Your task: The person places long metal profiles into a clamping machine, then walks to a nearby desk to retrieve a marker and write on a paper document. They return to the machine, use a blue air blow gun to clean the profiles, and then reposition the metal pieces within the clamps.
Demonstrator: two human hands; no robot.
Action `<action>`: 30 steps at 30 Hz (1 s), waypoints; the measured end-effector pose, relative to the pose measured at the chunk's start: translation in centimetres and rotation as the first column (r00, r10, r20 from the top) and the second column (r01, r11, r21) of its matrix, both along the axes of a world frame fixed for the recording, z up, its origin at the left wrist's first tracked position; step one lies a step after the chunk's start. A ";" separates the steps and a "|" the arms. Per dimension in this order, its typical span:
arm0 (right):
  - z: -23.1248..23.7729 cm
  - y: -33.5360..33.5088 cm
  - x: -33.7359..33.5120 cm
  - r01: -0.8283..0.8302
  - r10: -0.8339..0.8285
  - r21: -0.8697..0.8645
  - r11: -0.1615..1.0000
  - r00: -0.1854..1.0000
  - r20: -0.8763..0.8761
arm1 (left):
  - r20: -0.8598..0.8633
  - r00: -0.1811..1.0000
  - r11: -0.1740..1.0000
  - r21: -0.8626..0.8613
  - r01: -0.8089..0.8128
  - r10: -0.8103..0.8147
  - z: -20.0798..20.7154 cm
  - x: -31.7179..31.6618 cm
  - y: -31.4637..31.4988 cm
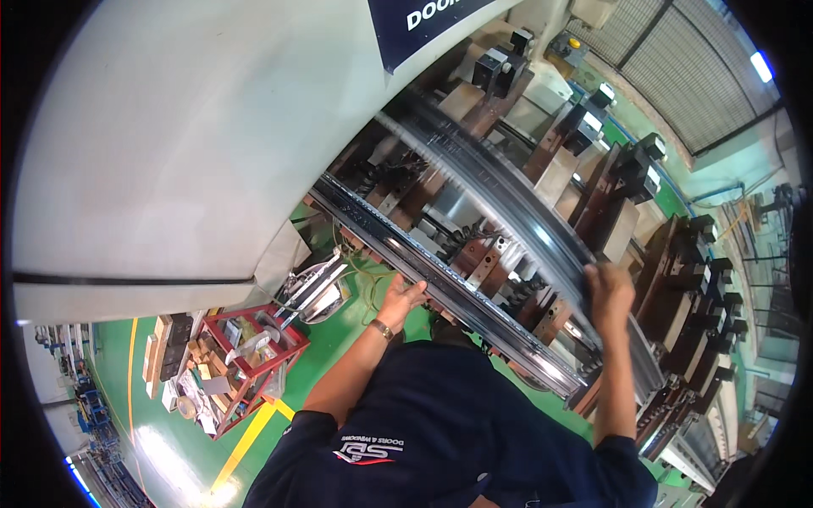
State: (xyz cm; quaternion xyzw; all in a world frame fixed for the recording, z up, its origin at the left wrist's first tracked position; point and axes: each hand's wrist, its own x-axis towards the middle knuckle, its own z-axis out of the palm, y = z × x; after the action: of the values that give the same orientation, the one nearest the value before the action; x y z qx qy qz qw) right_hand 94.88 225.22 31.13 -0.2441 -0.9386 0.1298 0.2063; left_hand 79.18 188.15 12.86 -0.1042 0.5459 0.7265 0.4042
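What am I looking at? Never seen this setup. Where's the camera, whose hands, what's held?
One view, from the left of two head-worn fisheye cameras looking down, so straight edges bend. No robot, just the wearer's bare hands. The right hand holds a long dark bar, blurred, slanting over the machine. The left hand is at the edge of a metal rail on the machine's near side; whether it grips is unclear. A pale cover fills the upper left; black blocks stand toward the right. A red cart stands nearby.
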 end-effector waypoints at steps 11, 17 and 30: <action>-7.3 -6.7 -3.6 -0.174 0.177 -0.098 0.980 0.984 0.018 | 0.014 0.999 0.999 0.008 0.046 -0.046 -1.0 0.4 -0.6; -10.9 -8.8 -4.6 -0.165 0.176 -0.132 0.977 0.982 0.072 | 0.010 0.999 0.999 0.006 0.034 -0.034 -1.1 0.7 -0.5; -12.5 -11.6 -5.4 -0.277 0.275 -0.223 0.935 0.961 -0.042 | 0.014 1.000 1.000 -0.009 0.013 -0.013 -2.9 1.1 -1.3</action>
State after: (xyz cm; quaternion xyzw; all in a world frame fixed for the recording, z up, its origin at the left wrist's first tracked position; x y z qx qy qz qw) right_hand 89.45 213.58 18.62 -0.1312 -0.9416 0.2647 0.1615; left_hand 80.33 186.83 9.93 -0.1076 0.5470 0.7207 0.4121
